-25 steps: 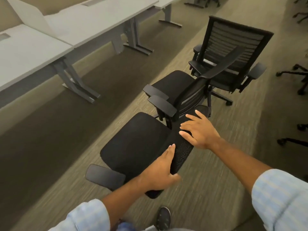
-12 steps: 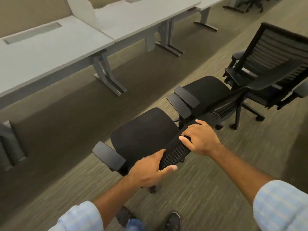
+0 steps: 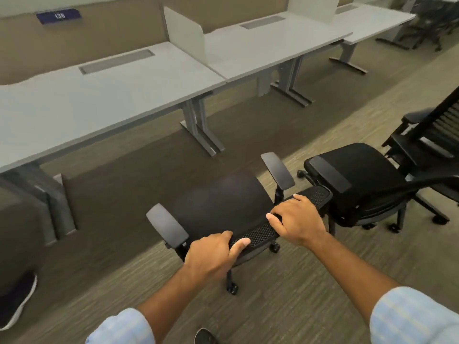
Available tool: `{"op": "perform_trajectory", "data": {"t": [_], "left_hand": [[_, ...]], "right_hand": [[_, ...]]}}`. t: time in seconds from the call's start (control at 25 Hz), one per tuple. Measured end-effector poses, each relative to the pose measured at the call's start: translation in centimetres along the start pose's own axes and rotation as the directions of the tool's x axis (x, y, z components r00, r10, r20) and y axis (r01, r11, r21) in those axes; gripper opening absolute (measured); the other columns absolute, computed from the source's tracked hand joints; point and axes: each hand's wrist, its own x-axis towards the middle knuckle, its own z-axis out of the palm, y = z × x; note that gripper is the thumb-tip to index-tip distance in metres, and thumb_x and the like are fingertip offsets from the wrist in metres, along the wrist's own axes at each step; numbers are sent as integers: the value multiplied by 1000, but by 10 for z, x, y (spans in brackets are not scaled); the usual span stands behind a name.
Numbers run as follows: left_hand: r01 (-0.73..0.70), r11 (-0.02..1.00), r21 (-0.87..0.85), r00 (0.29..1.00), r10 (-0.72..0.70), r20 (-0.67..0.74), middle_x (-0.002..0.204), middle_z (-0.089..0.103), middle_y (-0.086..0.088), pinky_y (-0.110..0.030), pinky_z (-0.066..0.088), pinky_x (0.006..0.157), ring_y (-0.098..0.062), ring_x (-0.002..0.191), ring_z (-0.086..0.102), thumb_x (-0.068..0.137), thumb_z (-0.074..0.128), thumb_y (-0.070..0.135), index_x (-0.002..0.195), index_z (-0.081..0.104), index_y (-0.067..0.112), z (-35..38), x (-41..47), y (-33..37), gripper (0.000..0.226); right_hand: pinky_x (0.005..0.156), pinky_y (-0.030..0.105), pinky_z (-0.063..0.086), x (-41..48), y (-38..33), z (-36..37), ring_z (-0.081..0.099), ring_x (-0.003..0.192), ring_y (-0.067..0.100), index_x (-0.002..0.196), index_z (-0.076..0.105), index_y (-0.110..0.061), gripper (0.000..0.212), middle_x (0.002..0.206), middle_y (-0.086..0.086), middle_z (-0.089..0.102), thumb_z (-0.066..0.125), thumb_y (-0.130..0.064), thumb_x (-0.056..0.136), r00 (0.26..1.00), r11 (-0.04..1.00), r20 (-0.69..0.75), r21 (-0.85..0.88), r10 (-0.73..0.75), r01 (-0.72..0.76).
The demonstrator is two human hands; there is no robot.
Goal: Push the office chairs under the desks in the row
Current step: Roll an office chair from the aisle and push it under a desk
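A black office chair [image 3: 218, 202] with a mesh backrest and two armrests stands on the carpet just in front of me, its seat facing the grey desks. My left hand [image 3: 211, 256] grips the backrest's top edge at its left end. My right hand [image 3: 296, 219] grips the same edge further right. The nearest grey desk [image 3: 99, 95] lies ahead on the left, apart from the chair. A second black chair [image 3: 360, 180] stands close on the right. A third, with a slatted back [image 3: 437, 130], is at the right edge.
More grey desks [image 3: 273, 48] with white dividers [image 3: 186, 33] run to the back right. Metal desk legs [image 3: 201, 130] stand ahead of the chair. A dark shoe [image 3: 17, 301] shows at the far left, and another [image 3: 205, 336] at the bottom edge. More chairs blur at the top right.
Both hands closed on the backrest and the chair turned left, its seat now facing the desks. My view swung left, bringing the near desk into view ahead.
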Motion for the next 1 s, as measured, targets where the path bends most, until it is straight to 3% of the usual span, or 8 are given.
{"op": "perform_trajectory", "data": {"t": [0.12, 0.2, 0.48, 0.64, 0.84, 1.0], "left_hand": [[102, 993, 54, 982, -91, -164, 89, 71, 5, -42, 55, 74, -22, 88, 71, 102, 12, 81, 98, 65, 27, -6, 8, -39, 76], [137, 988, 66, 968, -120, -221, 78, 66, 6, -41, 54, 70, -20, 77, 68, 102, 8, 78, 86, 63, 27, -14, 13, -66, 78], [182, 982, 47, 944, -161, -287, 69, 67, 3, -39, 51, 60, -23, 71, 67, 99, 16, 85, 73, 60, 20, -50, 47, -169, 83], [228, 972, 64, 926, -196, -324, 74, 73, 4, -36, 47, 58, -21, 76, 71, 97, 16, 86, 82, 73, 21, -72, 66, -222, 88], [285, 957, 43, 896, -251, -367, 90, 81, 6, -38, 57, 66, -21, 87, 75, 97, 18, 84, 104, 83, 26, -103, 98, -280, 89], [334, 941, 44, 884, -297, -362, 95, 81, 9, -37, 51, 66, -19, 89, 74, 97, 20, 83, 112, 82, 30, -123, 125, -319, 83]], "right_hand": [[110, 44, 41, 45, -34, 4, 70, 84, 16, 86, 79, -26, 62, 83, -5, 77, 30, -60, 104, 1000, 1000, -7, -8, -9, 9], [110, 45, 42, 73, -54, 7, 69, 83, 17, 85, 79, -26, 63, 81, -4, 77, 28, -59, 104, 1000, 1000, -3, -7, -17, 17], [106, 46, 43, 168, -123, 17, 72, 84, 22, 85, 81, -24, 67, 80, -2, 77, 26, -59, 102, 998, 999, -45, -6, -43, 43], [102, 47, 45, 222, -155, 27, 71, 80, 22, 79, 78, -24, 62, 76, -1, 76, 32, -58, 103, 991, 994, -79, 8, -112, 113], [74, 44, 49, 315, -155, 27, 69, 77, 24, 82, 67, -24, 69, 78, -3, 73, 20, -68, 107, 922, 922, 5, 10, -387, 387], [78, 44, 48, 381, -128, 30, 67, 71, 27, 72, 63, -24, 68, 70, -2, 69, 25, -67, 108, 935, 937, -70, -36, -349, 347]]}}
